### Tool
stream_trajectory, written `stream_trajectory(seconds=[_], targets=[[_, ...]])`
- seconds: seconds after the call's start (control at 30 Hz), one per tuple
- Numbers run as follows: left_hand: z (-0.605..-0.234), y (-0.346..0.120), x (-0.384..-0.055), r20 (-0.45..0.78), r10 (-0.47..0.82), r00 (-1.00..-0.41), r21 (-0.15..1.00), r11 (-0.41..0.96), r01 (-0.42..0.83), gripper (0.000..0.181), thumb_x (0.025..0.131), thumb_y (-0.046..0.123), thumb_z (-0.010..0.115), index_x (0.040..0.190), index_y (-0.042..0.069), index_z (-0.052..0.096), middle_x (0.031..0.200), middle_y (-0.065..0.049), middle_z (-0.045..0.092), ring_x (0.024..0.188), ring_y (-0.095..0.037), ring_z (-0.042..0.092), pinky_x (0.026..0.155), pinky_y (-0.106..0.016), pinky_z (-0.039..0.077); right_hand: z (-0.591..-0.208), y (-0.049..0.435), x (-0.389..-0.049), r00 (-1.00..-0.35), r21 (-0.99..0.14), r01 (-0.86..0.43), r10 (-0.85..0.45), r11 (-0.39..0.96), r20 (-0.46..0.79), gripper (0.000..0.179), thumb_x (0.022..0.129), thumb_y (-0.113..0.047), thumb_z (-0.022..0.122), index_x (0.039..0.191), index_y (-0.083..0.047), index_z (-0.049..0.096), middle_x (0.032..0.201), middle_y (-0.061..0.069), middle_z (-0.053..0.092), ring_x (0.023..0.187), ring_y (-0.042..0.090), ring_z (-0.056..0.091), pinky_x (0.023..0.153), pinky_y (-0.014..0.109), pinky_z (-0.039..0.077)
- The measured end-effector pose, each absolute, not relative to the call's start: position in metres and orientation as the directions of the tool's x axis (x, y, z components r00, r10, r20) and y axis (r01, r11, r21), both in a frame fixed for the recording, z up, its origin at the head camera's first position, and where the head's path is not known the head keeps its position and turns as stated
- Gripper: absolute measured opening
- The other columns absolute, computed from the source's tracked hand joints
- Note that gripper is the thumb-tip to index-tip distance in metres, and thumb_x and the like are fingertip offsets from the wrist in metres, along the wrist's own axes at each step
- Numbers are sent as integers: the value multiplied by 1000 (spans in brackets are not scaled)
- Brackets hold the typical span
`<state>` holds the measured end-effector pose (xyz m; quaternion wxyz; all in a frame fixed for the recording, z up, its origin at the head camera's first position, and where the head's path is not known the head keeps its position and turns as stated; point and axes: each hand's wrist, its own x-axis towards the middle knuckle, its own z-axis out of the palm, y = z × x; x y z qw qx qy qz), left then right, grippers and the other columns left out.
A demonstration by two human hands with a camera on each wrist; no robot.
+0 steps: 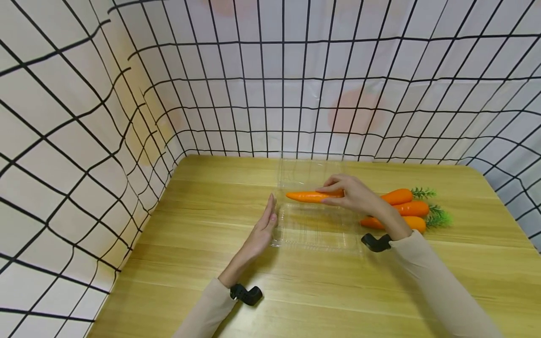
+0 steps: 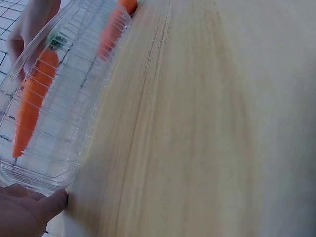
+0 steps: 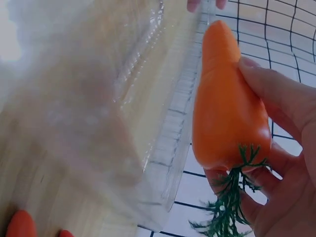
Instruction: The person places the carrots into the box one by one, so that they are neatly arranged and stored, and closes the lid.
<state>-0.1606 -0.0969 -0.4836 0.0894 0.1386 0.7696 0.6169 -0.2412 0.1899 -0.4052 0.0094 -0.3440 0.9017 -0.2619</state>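
Note:
An orange carrot (image 1: 307,196) with green leafy tops is held by my right hand (image 1: 352,194), thumb on one side and fingers on the other. In the head view it lies level over a clear plastic box (image 1: 313,234), its tip pointing left. The right wrist view shows the carrot (image 3: 229,103) close up, its leaves (image 3: 229,197) hanging below the fingers. My left hand (image 1: 263,230) has straight fingers against the box's left side. In the left wrist view the left hand (image 2: 29,210) touches the end of the clear box (image 2: 64,143).
Three more carrots (image 1: 416,208) with green tops lie on the wooden table (image 1: 211,206) right of the box, near my right forearm. The box's clear lid (image 1: 310,171) stands open at the back. A black wire grid (image 1: 270,108) borders the table behind and at both sides.

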Motion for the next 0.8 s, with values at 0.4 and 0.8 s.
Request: stream_trajectory(seconds=[0.4,0.8], targets=[[-483,-98,-161,32,318,-948,972,211,103,61,115,16,26,167,14,-6,175,-14,3,162,-34,8,132,-53,13,-406,178,-246,-760,-480,-610,-638,631,126,32,92,-22,80,122,-13,78,110,5,73,91,16,61,75,30,48],[-483,-97,-160,29,312,-950,968,227,104,60,115,18,26,167,12,-5,175,-11,2,162,-32,8,133,-51,11,-412,166,-246,-768,-464,-604,-629,648,121,31,92,-25,79,120,-10,79,112,8,75,97,25,68,81,40,54]])
